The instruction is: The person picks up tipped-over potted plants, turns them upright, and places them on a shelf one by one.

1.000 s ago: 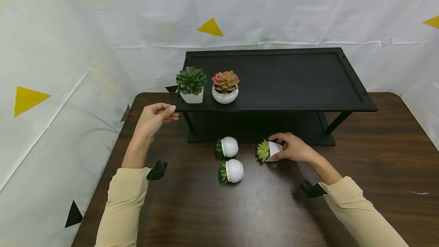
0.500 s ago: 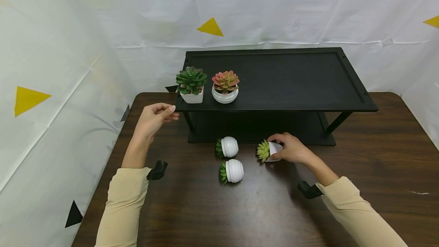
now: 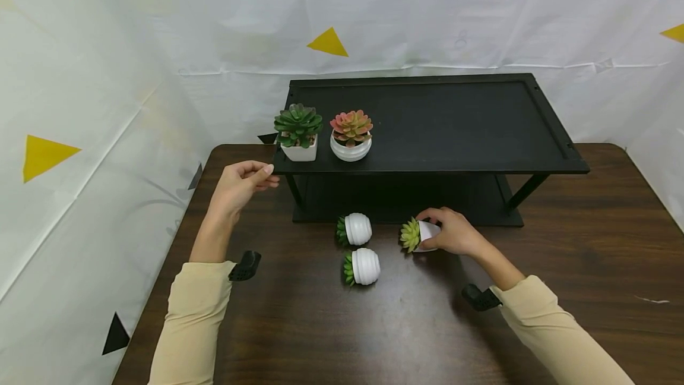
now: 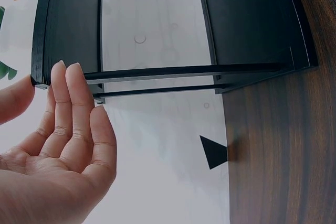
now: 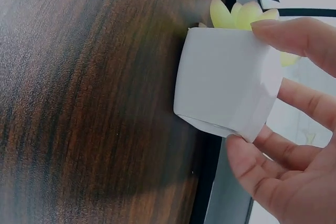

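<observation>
My right hand [image 3: 451,232] grips a small potted succulent [image 3: 427,236] with yellow-green leaves, lying on its side with leaves to the left. In the right wrist view, thumb and fingers span its square white pot [image 5: 226,80]. My left hand [image 3: 241,186] pinches the front left corner of the black two-tier shelf [image 3: 449,129]; the left wrist view has the thumb at the top board's edge and the fingers below it. Two round white pots with green succulents, the upper [image 3: 357,229] and the lower [image 3: 366,267], lie on their sides between the hands.
On the top board stand a dark green succulent in a square pot [image 3: 299,153] and a pinkish succulent in a round pot [image 3: 350,150]. The shelf rests on a brown wooden table [image 3: 342,337]. White sheeting [image 3: 406,16] hangs behind and at the sides.
My right wrist and forearm have shifted slightly left, and the hand has settled further over the white pot. The left hand, the shelf and the other plants have stayed put.
</observation>
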Available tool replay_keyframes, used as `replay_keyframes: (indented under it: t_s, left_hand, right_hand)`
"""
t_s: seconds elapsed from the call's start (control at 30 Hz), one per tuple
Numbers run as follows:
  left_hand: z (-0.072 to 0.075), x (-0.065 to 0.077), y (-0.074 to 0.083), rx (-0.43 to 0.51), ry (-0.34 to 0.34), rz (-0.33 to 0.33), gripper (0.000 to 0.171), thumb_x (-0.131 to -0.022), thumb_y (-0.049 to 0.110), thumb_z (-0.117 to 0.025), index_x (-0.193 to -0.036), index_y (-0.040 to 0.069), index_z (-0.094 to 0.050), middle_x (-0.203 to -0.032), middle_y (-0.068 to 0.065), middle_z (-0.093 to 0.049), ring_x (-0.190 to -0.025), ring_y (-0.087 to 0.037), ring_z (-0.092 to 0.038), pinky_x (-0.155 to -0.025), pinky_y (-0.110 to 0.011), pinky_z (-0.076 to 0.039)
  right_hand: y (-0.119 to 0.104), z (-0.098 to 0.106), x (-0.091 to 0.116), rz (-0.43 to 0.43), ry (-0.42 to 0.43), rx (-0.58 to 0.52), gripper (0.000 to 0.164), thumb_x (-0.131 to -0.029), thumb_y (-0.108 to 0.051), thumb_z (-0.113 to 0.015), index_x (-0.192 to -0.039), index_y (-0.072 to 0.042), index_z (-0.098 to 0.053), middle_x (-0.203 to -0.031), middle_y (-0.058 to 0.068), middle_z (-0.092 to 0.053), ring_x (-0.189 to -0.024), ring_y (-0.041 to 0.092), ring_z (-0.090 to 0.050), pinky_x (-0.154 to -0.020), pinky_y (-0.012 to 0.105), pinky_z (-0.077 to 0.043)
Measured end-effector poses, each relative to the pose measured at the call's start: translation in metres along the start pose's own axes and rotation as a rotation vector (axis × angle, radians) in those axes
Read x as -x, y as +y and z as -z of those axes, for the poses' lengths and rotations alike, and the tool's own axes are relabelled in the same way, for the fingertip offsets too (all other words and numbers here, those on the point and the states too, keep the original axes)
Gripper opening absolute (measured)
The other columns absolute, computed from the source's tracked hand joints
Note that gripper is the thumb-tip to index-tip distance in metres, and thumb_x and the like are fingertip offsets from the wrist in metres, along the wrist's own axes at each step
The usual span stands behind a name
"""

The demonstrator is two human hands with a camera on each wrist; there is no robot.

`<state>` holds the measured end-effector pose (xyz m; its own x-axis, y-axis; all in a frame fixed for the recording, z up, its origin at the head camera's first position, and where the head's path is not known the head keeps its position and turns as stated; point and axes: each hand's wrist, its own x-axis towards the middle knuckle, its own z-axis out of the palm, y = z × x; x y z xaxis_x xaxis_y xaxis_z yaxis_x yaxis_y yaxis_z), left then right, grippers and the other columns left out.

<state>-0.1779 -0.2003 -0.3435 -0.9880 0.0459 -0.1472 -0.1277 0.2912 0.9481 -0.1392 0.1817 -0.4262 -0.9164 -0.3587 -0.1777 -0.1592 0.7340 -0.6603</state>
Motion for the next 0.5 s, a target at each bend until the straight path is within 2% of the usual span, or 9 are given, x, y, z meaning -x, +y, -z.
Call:
replay_keyframes:
  t_s: [0.3,0.5]
  left_hand:
    - [0.0003,-0.0001,-0.0003,0.0,-0.008,-0.003,0.033,-0.094,0.02,-0.054,-0.113,-0.007,-0.055,-0.082,0.002,-0.064,-0.076,-0.01,-0.063,-0.089,-0.035,-0.047]
    - [0.0003,-0.0001,0.0,0.011,-0.008,-0.001,0.033,-0.094,0.019,-0.054,-0.113,-0.007,-0.055,-0.082,0.001,-0.064,-0.086,-0.022,-0.064,-0.089,-0.036,-0.046]
  right_hand:
    - [0.0027,-0.0001,0.0023,0.015,0.016,-0.02,0.046,-0.071,-0.011,-0.076,-0.113,0.0,-0.059,-0.096,0.019,-0.051,-0.067,0.02,-0.045,-0.052,0.028,-0.04]
    - [0.0078,0.0038,0.0058,0.017,-0.004,-0.093,0.048,-0.073,-0.011,-0.075,-0.116,0.001,-0.056,-0.099,0.019,-0.052,-0.056,0.015,-0.047,-0.05,0.029,-0.042]
